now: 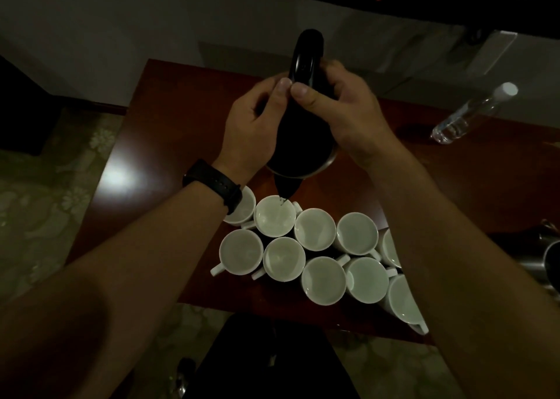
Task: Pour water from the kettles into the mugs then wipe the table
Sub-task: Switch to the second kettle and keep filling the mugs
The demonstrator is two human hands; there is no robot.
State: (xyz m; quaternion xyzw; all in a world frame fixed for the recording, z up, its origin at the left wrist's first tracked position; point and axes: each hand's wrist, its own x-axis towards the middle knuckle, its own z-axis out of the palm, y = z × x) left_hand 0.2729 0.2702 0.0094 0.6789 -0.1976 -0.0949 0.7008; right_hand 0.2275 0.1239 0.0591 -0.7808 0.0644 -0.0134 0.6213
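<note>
- While both hands, left (253, 128) and right (342, 110), clamp the tipped kettle (303, 131), its spout feeds the mug (275, 216) at six o'clock.
- Two hands steady the pour.

Black kettle (303, 119) in both hands, spout over a white mug (274, 216).

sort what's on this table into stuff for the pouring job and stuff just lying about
In use: black kettle, tilted in the left hand and right hand; white mugs.

Lying about: clear bottle; metal pot at the right edge.
</note>
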